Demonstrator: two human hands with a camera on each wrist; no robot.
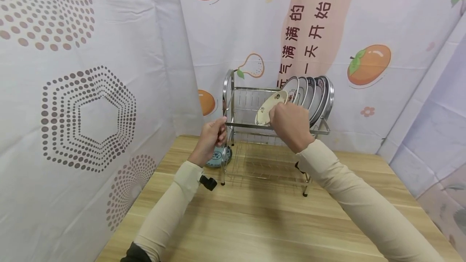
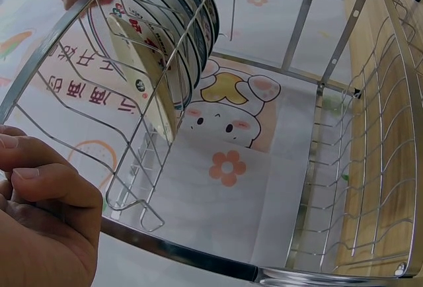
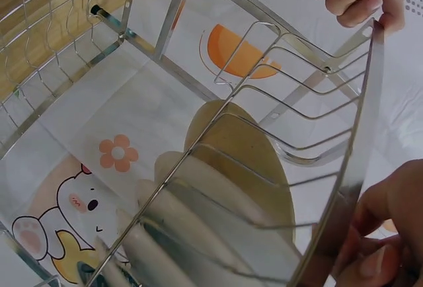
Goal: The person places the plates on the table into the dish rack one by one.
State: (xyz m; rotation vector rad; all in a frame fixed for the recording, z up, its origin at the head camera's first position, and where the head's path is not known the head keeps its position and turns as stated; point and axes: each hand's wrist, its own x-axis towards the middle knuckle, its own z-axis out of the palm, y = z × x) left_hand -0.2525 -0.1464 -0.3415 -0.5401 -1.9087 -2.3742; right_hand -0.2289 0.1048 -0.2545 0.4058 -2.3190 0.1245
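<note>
A two-tier metal dish rack (image 1: pixel 247 126) stands on the wooden table. My left hand (image 1: pixel 212 136) pinches the front left corner of its upper tier, thumb on top and fingers curled. Farther right, my right hand (image 1: pixel 291 126) grips the same front rail, knuckles up. Beside it a cream plate (image 1: pixel 267 109) leans at a slant in the wire slots. Several white plates with dark rims (image 1: pixel 301 92) stand on edge behind and right of it. From below, the right wrist view shows the cream plate (image 3: pixel 244 161) resting among the wires, apart from the fingers.
A blue patterned dish (image 1: pixel 217 158) sits on the table (image 1: pixel 251 221) at the rack's left foot. Printed cloth (image 1: pixel 233 23) hangs behind and on both sides. The lower wire tier (image 1: pixel 263 169) lies under the plates. A black strap clip (image 1: pixel 208 182) juts from the left cuff.
</note>
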